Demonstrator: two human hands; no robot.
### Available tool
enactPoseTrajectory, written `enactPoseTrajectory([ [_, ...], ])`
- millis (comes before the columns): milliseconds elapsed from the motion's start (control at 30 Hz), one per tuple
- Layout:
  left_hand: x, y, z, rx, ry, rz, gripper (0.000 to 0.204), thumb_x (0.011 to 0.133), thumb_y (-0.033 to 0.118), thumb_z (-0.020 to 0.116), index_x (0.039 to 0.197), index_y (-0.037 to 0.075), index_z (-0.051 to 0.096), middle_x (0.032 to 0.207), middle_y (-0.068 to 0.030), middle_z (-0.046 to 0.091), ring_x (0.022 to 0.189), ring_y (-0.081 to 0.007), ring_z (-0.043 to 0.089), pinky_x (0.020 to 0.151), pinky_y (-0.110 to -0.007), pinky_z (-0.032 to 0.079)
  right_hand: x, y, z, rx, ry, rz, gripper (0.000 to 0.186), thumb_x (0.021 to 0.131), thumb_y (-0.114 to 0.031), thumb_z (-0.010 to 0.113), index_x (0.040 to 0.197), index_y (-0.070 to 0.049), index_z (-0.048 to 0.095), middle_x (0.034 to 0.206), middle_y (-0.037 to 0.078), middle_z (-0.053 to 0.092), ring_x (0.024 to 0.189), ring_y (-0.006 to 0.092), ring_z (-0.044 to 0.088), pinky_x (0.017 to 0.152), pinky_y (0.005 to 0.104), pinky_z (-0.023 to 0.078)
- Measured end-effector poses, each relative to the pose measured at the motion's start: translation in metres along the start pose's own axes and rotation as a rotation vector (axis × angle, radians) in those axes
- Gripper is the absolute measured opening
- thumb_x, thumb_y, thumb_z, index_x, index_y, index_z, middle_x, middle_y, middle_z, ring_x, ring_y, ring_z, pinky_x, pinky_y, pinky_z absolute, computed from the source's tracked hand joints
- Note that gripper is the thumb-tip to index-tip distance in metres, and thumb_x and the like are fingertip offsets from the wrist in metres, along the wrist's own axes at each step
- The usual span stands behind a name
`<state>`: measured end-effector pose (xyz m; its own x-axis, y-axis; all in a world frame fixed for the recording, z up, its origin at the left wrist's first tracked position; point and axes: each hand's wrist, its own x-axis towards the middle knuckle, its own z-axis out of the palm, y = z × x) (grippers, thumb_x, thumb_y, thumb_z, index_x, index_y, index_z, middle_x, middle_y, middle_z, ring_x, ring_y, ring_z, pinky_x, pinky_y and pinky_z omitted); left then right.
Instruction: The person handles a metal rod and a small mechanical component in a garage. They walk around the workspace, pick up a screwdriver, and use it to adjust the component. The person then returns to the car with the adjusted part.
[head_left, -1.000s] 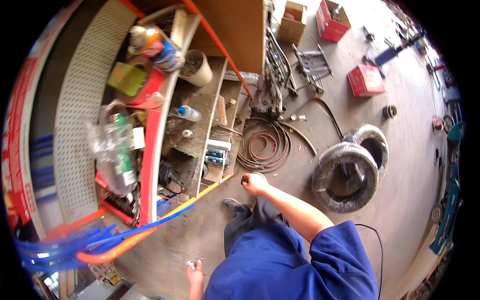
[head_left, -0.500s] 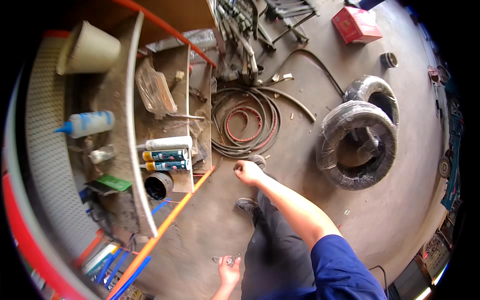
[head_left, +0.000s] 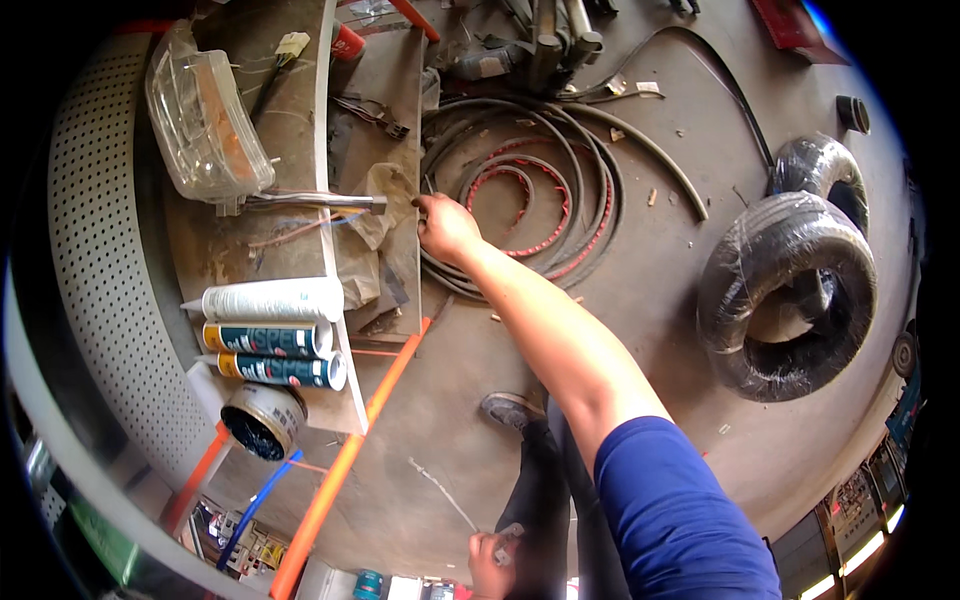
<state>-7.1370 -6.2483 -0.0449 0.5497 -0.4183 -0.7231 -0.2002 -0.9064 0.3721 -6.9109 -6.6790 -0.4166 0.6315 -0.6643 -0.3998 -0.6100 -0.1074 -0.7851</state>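
Note:
My right hand (head_left: pixel 447 228) reaches across to the shelf's edge, fingers curled together; whatever is between them is too small to make out. Just left of its fingertips is the dark end of a wire bundle (head_left: pixel 350 202), lying across the shelf with a crumpled brown plastic sheet (head_left: pixel 372 225) beside it. A clear lamp housing (head_left: pixel 208 125) with an orange part lies further left. Low in the picture, my left hand (head_left: pixel 490 568) is closed round a small greyish piece (head_left: pixel 508 543). A thin pale rod or wire (head_left: pixel 443 488) sticks out beyond that hand.
Sealant cartridges (head_left: pixel 270 340) and an open tin (head_left: pixel 262 420) stand along the shelf (head_left: pixel 345 385), which has an orange frame bar (head_left: pixel 345 455). Coiled hoses (head_left: pixel 590 165) lie on the floor beyond my right hand. Plastic-wrapped tyres (head_left: pixel 730 340) are at the right.
My right hand has moved forward and left to the shelf's edge. The view has shifted closer over the shelves, and the bucket and blue-capped bottle have left it. My left hand is lower.

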Motion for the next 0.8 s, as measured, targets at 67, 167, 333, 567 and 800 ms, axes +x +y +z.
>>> enactPoseTrajectory([
  [67, 0.014, 0.012, -0.005, 0.010, -0.022, -0.033, 0.029, 0.085, 0.011, 0.088, 0.105, 0.007, 0.067, 0.107, -0.0148, 0.062, 0.099, -0.0393, 0.066, 0.083, -0.048, 0.056, 0.024, -0.003, 0.009, -0.041, 0.048, 0.013, 0.041, 0.087, -0.010, 0.069, 0.128, -0.005, 0.070, 0.125, 0.020, 0.069, 0.114, 0.0407, 0.070, 0.099, 0.0501, 0.057],
  [167, 0.026, 0.013, -0.009, 0.058, -0.055, -0.055, 0.029, 0.084, 0.011, 0.089, 0.104, 0.008, 0.068, 0.108, -0.0143, 0.063, 0.100, -0.0389, 0.066, 0.083, -0.048, 0.056, 0.043, -0.007, 0.027, -0.108, 0.057, 0.033, 0.033, 0.085, -0.007, 0.070, 0.118, -0.005, 0.070, 0.121, 0.018, 0.067, 0.106, 0.0398, 0.072, 0.092, 0.0490, 0.059],
  [333, 0.038, 0.018, -0.015, 0.070, -0.056, -0.024, 0.028, 0.084, 0.011, 0.088, 0.104, 0.007, 0.068, 0.108, -0.0157, 0.063, 0.102, -0.0391, 0.065, 0.083, -0.047, 0.056, 0.026, -0.013, 0.052, -0.024, 0.066, -0.186, 0.019, 0.085, -0.008, 0.068, 0.104, -0.009, 0.070, 0.118, 0.018, 0.065, 0.098, 0.0400, 0.071, 0.083, 0.0515, 0.058],
  [567, 0.047, 0.021, -0.024, -0.008, -0.080, -0.058, 0.025, 0.086, 0.010, 0.087, 0.102, 0.006, 0.068, 0.109, -0.0159, 0.062, 0.098, -0.0392, 0.066, 0.082, -0.047, 0.056, 0.025, 0.005, 0.046, -0.229, -0.007, -0.245, 0.020, 0.089, -0.004, 0.065, 0.109, -0.007, 0.067, 0.116, 0.015, 0.066, 0.090, 0.0395, 0.073, 0.078, 0.0523, 0.060],
  [800, 0.047, 0.019, -0.030, 0.012, -0.085, -0.083, 0.025, 0.086, 0.010, 0.088, 0.102, 0.007, 0.069, 0.109, -0.0153, 0.061, 0.097, -0.0386, 0.067, 0.082, -0.046, 0.055, 0.035, 0.011, 0.048, -0.268, 0.042, -0.192, 0.022, 0.090, -0.006, 0.065, 0.113, -0.008, 0.066, 0.115, 0.016, 0.068, 0.095, 0.0366, 0.075, 0.078, 0.0494, 0.061],
])
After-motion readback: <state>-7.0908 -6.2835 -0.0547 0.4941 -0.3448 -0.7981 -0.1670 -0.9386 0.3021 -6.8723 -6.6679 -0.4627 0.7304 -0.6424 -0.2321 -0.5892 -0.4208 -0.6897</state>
